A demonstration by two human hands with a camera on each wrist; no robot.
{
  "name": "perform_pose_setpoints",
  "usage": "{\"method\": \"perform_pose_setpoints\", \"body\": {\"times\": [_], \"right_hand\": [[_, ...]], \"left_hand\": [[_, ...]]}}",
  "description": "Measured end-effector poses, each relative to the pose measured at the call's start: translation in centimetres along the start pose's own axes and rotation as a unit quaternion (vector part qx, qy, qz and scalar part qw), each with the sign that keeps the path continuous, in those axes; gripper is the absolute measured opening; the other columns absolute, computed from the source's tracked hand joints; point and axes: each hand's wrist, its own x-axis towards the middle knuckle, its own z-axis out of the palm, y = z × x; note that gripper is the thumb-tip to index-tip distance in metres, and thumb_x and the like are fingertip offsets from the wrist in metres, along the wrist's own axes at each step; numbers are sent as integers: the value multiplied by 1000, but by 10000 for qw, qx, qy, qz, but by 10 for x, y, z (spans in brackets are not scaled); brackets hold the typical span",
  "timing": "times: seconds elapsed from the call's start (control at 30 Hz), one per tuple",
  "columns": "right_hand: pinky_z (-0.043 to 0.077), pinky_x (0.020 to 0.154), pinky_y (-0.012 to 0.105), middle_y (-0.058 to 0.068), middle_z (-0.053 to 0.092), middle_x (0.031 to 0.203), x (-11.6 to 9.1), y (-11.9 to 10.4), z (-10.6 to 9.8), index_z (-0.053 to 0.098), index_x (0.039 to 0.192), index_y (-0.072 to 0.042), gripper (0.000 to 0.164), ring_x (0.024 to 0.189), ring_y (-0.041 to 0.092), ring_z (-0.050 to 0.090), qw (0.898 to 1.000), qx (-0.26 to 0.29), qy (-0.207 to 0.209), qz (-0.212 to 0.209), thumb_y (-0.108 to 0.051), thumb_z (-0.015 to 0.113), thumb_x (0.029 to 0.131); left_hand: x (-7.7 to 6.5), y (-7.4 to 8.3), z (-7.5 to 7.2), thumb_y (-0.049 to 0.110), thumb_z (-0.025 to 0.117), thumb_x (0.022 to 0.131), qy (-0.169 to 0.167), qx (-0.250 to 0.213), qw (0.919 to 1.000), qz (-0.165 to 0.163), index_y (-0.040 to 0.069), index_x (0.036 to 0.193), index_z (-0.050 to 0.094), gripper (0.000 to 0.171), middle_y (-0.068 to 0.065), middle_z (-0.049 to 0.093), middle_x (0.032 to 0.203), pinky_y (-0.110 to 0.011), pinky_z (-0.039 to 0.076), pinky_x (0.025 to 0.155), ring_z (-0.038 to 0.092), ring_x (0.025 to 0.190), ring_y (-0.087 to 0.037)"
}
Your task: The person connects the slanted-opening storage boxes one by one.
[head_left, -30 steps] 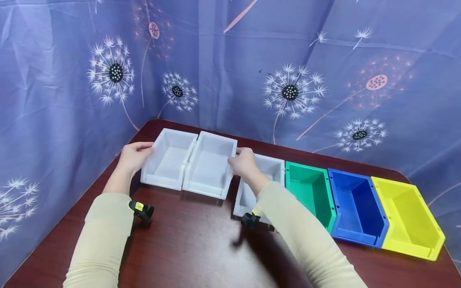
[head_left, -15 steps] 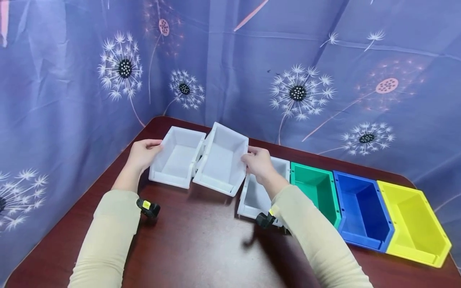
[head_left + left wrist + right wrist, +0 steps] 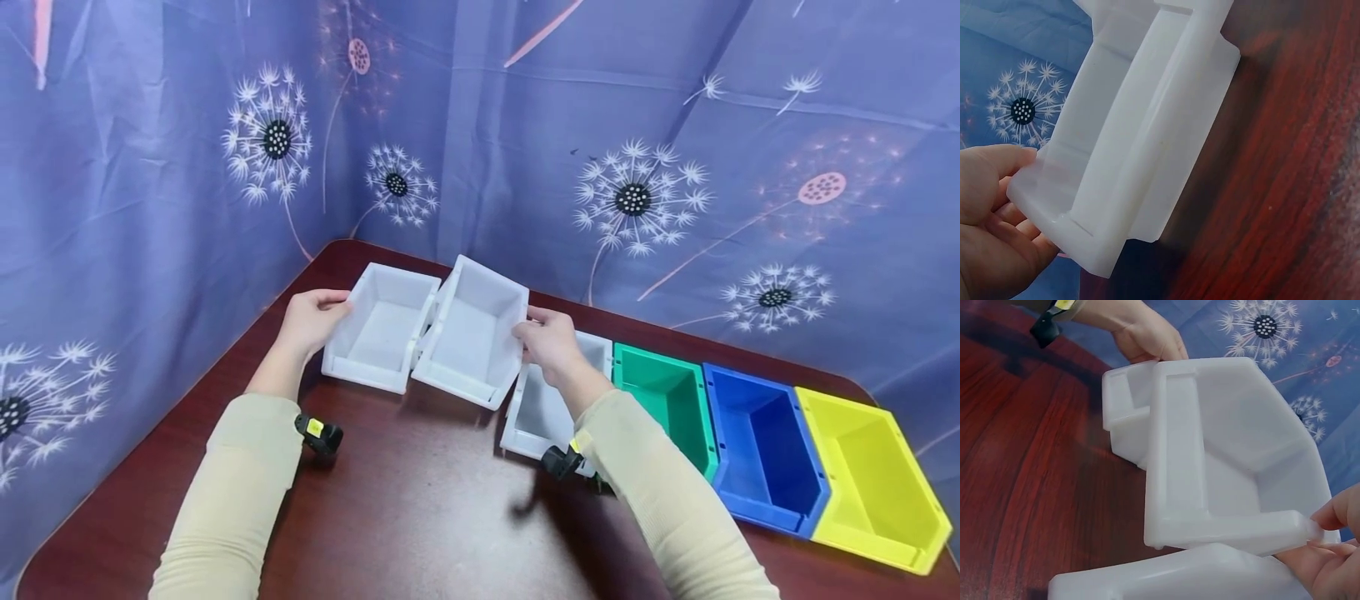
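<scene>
Tilted white bin (image 3: pixel 468 335), at 12 o'clock and pinched in the right hand (image 3: pixel 553 343), has twisted askew within the last second. It likely isn't flush with the second white bin (image 3: pixel 381 332), at 11 o'clock, gripped by the left hand (image 3: pixel 311 322).

Blue dandelion curtain (image 3: pixel 517 208), reddish-brown table (image 3: pixel 420 500)

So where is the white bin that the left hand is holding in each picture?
Head: the left white bin is left of centre, leftmost of the bins.
Left wrist: it fills the middle, reaching the top edge.
Right wrist: it is upper left of centre, partly hidden by a nearer white bin.
Shared landmark: the left hand, at its edge in every view.
</scene>
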Motion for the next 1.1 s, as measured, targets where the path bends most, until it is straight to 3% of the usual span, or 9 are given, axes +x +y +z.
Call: {"method": "perform_pose_setpoints", "body": {"times": [0.13,0.43,0.67,0.77,0.9,0.97,1.1], "right_hand": [[55,82,36,17,57,130,0,-1,-5,45,139,-2,50,105,26,63,9999,-31,-17,125,-5,52,89],[53,86,39,17,57,131,0,-6,-6,43,141,-4,53,108,26,60,9999,-155,40,48,-5,52,88],[50,91,39,11,53,137,-6,-21,-3,35,146,-8,63,116,20,53,9969,-790,-35,29,-21,60,89],[46,99,42,10,43,146,-11,-27,-1,32,148,-8,72,128,22,46,9877,-1556,-37,-176,-34,62,87],[37,108,43,10,32,153,-15,-31,3,28,149,-8,84,139,26,34,9632,-2633,56,-543,-49,61,84],[34,110,44,10,30,154,-16,-32,5,26,149,-8,87,141,26,29,9558,-2869,77,-635,-53,61,83],[34,110,44,11,31,153,-14,-30,4,27,149,-6,84,140,27,30,9549,-2888,79,-687,-50,60,85]], "left_hand": [[1,1,4,18,58,92,-11,25,10000,31,-1,122,61,36,-23,62,121,-30,48,85,59,107,-27],[1,2,5,17,57,92,-76,-20,10000,17,-2,122,61,35,-24,62,121,-37,48,90,59,107,-29],[-4,3,3,18,57,92,-76,129,9998,95,-2,122,61,36,-25,62,119,-39,48,91,58,107,-30],[-5,3,2,17,57,92,-84,205,9997,119,-2,121,61,35,-25,63,118,-40,48,91,59,106,-30],[-10,2,1,17,56,93,-120,304,9993,188,-3,121,61,34,-25,63,116,-39,49,90,60,105,-30],[-13,2,1,16,56,93,-128,336,9991,233,-3,121,61,34,-25,63,116,-39,49,89,60,105,-30],[-20,1,0,15,56,92,-80,382,9988,297,-4,120,61,34,-24,65,113,-37,50,86,61,103,-30]]}}
